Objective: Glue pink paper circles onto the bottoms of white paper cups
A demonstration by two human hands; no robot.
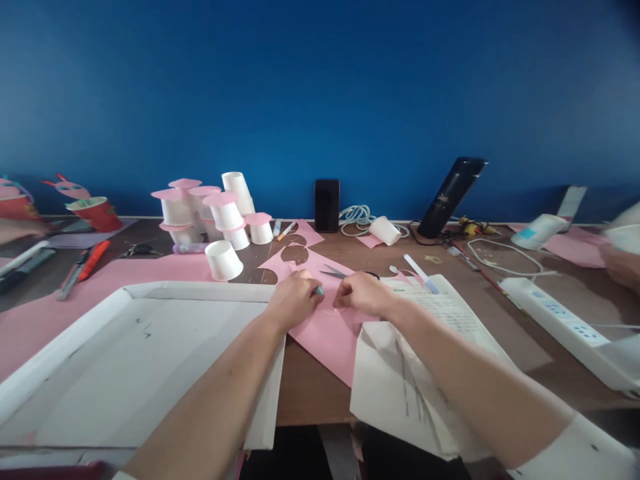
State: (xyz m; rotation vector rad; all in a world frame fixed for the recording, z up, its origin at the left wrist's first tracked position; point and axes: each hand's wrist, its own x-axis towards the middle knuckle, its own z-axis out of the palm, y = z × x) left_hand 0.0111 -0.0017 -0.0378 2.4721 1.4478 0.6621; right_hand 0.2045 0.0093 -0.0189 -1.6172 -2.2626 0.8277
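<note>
The left hand (293, 301) has its fingers curled round a small blue thing (319, 291). I can't tell if the fingers of the right hand (364, 293) pinch anything. Pink paper (327, 340) lies under both. Press it flat; mind the scissors (335, 273) just past the right fingers.

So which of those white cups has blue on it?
The tilted cup at right, behind the white power strip. A light blue patch marks its side; no blue shows on the other white cups, though the rightmost is blurred.
</note>
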